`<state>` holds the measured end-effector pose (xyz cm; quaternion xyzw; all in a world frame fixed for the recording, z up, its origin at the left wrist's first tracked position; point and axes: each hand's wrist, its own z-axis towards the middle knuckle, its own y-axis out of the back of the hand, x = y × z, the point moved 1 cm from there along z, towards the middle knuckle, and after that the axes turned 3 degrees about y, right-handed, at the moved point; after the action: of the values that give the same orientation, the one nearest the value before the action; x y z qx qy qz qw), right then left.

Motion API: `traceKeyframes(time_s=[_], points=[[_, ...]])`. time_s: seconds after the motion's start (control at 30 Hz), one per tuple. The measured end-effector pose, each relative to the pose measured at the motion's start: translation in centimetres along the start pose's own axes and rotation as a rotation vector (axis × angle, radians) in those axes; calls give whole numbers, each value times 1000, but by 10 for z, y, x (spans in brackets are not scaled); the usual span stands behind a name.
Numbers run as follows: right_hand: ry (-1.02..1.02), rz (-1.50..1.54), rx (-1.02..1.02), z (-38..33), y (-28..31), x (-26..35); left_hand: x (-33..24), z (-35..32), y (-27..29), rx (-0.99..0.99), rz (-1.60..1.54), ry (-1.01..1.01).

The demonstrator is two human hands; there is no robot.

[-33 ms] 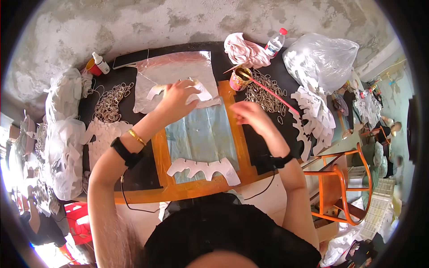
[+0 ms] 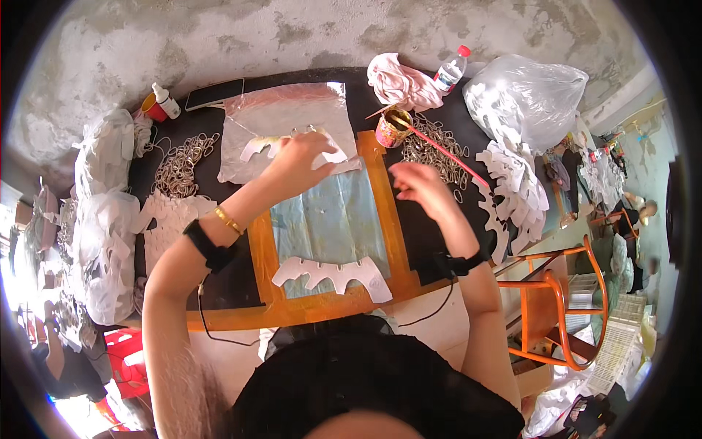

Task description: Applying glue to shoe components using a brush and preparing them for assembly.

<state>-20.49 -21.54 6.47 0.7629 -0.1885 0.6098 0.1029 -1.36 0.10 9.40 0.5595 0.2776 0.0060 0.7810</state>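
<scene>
The left hand (image 2: 298,155) is over a flat white piece with a wavy cut edge (image 2: 256,148), which lies on a shiny silver sheet (image 2: 285,106). The hand hides the middle of this piece, so just its two ends peek out. I cannot tell if the fingers pinch it or only touch it.

The right hand (image 2: 423,189) is apart from the left one, with its fingers bent. They are blurry, and I cannot tell if something small is in them. Just past this hand is a heap of oval metal rings (image 2: 431,157), partly hidden by a long pinkish-red stick (image 2: 450,155). The stick's far end is at the mouth of a round, stained tin (image 2: 391,137).

Nearer the person than both hands, another wavy white piece (image 2: 336,276) shows whole.

Well past the right hand is a clear plastic bottle with a red cap (image 2: 450,72). Its label is too small to read, and the tin's coloured side is too smudgy.
</scene>
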Motion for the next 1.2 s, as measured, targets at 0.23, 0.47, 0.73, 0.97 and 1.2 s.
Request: traceKeyframes(time_s=[0.23, 0.47, 0.73, 0.97, 1.2], points=[[451, 88, -388, 13, 23, 29, -49, 62, -80, 256, -202, 88], [819, -660, -536, 25, 18, 55, -61, 97, -128, 161, -242, 276], [782, -691, -517, 36, 29, 47, -73, 81, -100, 241, -256, 357], [712, -186, -521, 40, 51, 27, -43, 29, -41, 278, -305, 52], [240, 716, -478, 30, 71, -9, -2, -42, 30, 190, -398, 86]])
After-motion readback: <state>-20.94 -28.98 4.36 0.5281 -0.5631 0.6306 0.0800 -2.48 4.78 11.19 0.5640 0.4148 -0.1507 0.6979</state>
